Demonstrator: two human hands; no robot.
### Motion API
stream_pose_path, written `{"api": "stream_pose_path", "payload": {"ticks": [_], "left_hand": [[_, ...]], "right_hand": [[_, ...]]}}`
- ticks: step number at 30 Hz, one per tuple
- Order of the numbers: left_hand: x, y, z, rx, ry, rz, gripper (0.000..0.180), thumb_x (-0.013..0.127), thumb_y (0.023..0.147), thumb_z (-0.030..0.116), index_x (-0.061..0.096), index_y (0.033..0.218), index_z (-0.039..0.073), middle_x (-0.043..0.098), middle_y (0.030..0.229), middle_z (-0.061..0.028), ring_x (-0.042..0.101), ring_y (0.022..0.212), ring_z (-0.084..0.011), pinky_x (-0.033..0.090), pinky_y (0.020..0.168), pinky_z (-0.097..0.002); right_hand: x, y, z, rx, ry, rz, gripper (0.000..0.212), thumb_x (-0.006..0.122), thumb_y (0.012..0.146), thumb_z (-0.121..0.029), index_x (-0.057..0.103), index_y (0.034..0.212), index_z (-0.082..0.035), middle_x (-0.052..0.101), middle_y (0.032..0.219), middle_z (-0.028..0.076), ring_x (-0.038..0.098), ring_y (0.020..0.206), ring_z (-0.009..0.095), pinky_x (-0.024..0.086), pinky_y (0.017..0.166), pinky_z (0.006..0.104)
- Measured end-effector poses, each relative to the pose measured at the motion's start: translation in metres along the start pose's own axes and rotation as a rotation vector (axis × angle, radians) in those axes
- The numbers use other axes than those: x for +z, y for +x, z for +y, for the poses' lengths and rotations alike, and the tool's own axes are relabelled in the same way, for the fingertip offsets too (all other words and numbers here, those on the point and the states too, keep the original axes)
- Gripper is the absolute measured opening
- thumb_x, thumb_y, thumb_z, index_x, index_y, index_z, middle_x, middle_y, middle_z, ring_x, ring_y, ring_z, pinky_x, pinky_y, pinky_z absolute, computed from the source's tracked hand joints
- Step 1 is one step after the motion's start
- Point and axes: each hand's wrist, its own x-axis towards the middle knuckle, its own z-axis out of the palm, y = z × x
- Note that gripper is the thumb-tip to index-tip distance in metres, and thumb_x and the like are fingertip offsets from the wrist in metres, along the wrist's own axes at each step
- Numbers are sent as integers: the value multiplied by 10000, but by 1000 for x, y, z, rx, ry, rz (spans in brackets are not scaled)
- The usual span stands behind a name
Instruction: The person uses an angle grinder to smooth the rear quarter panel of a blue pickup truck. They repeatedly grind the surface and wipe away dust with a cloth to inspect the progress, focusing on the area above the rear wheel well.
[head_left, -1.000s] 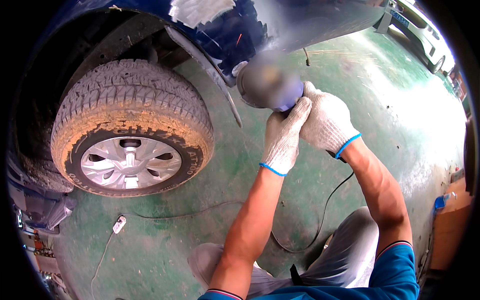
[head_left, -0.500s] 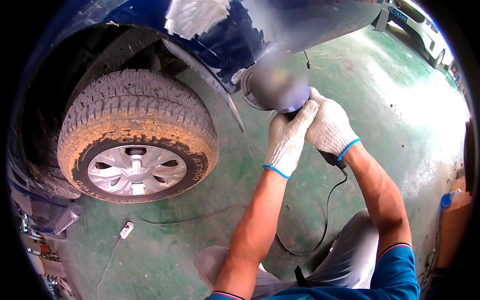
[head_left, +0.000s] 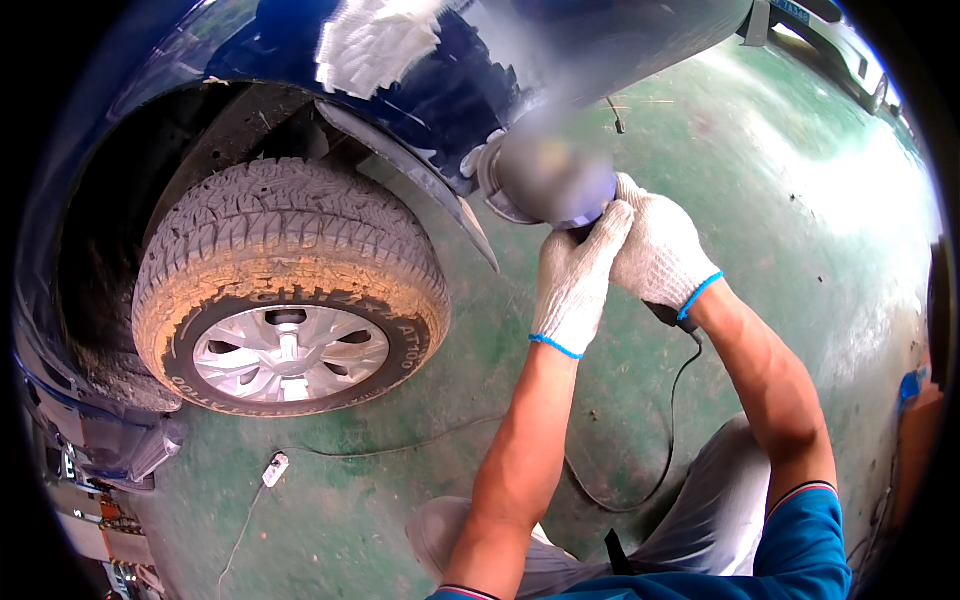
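Both my hands wear white knit gloves with blue cuffs and close round a corded power tool that looks like an angle grinder [head_left: 590, 208]. My left hand [head_left: 575, 280] grips it from the near side, thumb up. My right hand [head_left: 663, 243] wraps the body farther back, where the black tail and cord come out. A blur hides much of the tool's head. Its round front end is at the lower edge of the blue car body panel [head_left: 455, 95], just past the wheel arch; whether they touch I cannot tell. A sanded, whitish patch [head_left: 375, 45] marks the panel.
A muddy wheel [head_left: 290, 358] sits under the arch at left. The black cord [head_left: 672, 420] loops across the green floor [head_left: 760, 260] near my knees. A white power socket [head_left: 276, 469] lies below the wheel. Another vehicle [head_left: 830, 50] stands at far right.
The view has shifted slightly, so the wheel and power socket appear farther right and lower. My hands keep their grip, and the tool stays at the panel's lower edge.
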Motion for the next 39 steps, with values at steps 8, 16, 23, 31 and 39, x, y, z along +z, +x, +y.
{"api": "stream_pose_path", "payload": {"ticks": [8,16,23,31,39], "left_hand": [[-2,-2,-3,-20,13,4,572,806,954,300,617,1368,-46,670,1316,-94,614,1190,-159,468,1041,-327],[3,-8,-2,17,-10,70,564,803,955,346,656,1323,-54,692,1276,-103,625,1135,-151,482,1004,-316],[-3,-6,3,-32,-42,22,603,793,966,258,557,1425,-53,635,1359,-98,592,1237,-174,459,1075,-340],[0,-10,2,22,-63,81,574,805,957,309,621,1363,-52,671,1322,-109,629,1174,-168,490,1018,-331],[-5,-12,0,65,-51,66,566,803,957,305,624,1357,-53,675,1319,-105,629,1174,-167,488,1022,-331]], "right_hand": [[-3,-3,-3,32,4,-6,393,687,894,-297,580,1134,-4,707,907,259,709,887,451,566,753,502],[-13,0,-15,49,-46,-98,404,693,885,-301,585,1134,-2,710,954,251,709,914,447,570,771,504],[-7,0,-14,20,-23,-47,412,704,868,-300,576,1120,0,705,920,245,712,894,441,570,756,499],[-5,0,-15,15,-43,-63,369,672,893,-284,557,1098,1,705,914,247,715,894,438,569,760,498],[-3,1,-16,-10,-76,-72,348,659,906,-279,548,1080,1,711,927,248,720,881,433,571,757,500]]}}
